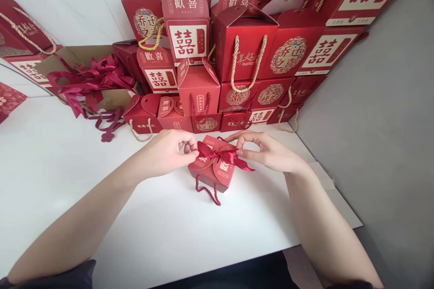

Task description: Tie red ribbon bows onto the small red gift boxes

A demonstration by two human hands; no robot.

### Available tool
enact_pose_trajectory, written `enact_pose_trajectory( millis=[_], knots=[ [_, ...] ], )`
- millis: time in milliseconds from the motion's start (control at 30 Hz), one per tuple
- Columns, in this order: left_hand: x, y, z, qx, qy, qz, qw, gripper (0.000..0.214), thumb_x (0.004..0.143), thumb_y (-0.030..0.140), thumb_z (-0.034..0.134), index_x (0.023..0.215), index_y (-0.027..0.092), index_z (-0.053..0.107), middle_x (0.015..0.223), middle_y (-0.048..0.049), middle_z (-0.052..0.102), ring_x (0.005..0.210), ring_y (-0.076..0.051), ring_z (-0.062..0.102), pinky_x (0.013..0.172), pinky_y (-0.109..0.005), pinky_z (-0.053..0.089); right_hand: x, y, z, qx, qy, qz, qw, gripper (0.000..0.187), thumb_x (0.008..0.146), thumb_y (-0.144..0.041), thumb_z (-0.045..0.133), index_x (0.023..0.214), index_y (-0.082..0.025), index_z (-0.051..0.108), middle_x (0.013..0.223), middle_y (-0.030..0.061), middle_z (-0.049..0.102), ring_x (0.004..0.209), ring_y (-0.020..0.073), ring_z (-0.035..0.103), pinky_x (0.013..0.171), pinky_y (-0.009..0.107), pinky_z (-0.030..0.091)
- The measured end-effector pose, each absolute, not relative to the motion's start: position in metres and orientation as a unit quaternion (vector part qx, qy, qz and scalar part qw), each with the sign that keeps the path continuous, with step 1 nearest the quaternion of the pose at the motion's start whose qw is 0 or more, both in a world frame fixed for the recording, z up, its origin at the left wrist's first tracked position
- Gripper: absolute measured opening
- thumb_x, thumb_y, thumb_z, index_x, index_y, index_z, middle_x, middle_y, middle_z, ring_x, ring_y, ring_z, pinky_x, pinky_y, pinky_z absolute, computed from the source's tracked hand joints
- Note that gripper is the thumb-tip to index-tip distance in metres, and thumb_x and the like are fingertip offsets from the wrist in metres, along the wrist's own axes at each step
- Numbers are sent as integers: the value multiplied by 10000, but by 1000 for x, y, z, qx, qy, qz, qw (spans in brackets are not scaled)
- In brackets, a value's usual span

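Note:
A small red gift box point(213, 172) with folded top flaps and dark red cord handles sits on the white table. Across its top lies a shiny red ribbon point(228, 156) tied in a bow, one tail hanging past the right side. My left hand point(174, 151) pinches the bow's left loop between thumb and fingers. On the other side, my right hand point(259, 150) grips the bow's right part with thumb and fingertip. One cord handle point(208, 193) droops onto the table in front of the box.
Behind stand stacked red gift boxes point(244, 40) with gold or red cord handles, several high. At the left, an open cardboard box point(115, 99) holds a heap of red ribbons point(98, 76), some spilling onto the table. A grey wall point(379, 113) bounds the right side.

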State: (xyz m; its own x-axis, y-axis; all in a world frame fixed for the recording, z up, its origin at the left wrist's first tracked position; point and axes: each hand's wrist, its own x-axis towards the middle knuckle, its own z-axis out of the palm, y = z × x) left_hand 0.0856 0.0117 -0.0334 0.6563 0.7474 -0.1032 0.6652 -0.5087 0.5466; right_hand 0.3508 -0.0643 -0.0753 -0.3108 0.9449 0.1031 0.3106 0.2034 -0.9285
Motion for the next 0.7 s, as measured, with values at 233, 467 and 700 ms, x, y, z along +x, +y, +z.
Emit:
enact_pose_trajectory(
  millis=[233, 467, 700],
  knots=[
    [87, 9, -30, 915, 249, 105, 299, 286, 864, 196, 576, 1067, 324, 734, 920, -5, 577, 788, -111, 589, 674, -206, 473, 341, -60, -80, -451, -694, 410, 384, 131, 915, -322, 600, 1010, -235, 624, 1126, 45, 675, 1078, 218, 622, 980, 387, 463],
    [83, 7, -22, 939, 148, 49, 306, 385, 803, 24, 538, 815, 317, 788, 848, -4, 556, 759, -107, 560, 698, -208, 463, 333, -61, -80, -438, -724, 355, 397, 61, 903, -279, 622, 895, -227, 653, 1261, 56, 616, 1188, 222, 574, 1035, 407, 413],
    [75, 18, -28, 967, 141, 129, 167, 416, 838, 77, 522, 1036, 357, 758, 801, -10, 557, 734, -123, 526, 638, -235, 421, 329, -61, -78, -430, -725, 355, 405, 139, 931, -304, 588, 826, -215, 609, 1189, 49, 652, 1106, 202, 606, 988, 378, 440]
  ],
)
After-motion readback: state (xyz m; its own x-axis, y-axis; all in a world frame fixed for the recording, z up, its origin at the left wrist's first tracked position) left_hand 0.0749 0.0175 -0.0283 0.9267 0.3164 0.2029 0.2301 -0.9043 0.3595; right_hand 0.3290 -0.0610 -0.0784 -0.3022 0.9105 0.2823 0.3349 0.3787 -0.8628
